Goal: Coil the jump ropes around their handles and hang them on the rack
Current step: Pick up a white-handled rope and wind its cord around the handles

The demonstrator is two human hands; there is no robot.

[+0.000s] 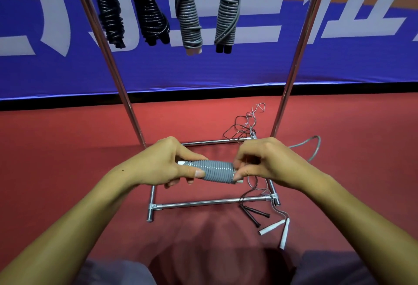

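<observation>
four coiled ropes point(187, 13) hang on rack point(294, 58) above. fifth, grey rope bundle point(218, 171), sits between my hands above rack base. my left hand point(167, 164) clamps white handle end, thumb over coils. my right hand point(264, 162) pinches rope at other end; loose tail point(314, 149) trails to red floor. cord looks stiff, springy, smooth, light; likely to unwind if grip slackens. best hold: across coils, thumb pressing last turn. two thin ropes point(255, 194) lie uncoiled on floor.

Sports hall: red court floor point(67, 149), banner point(226, 67)
</observation>
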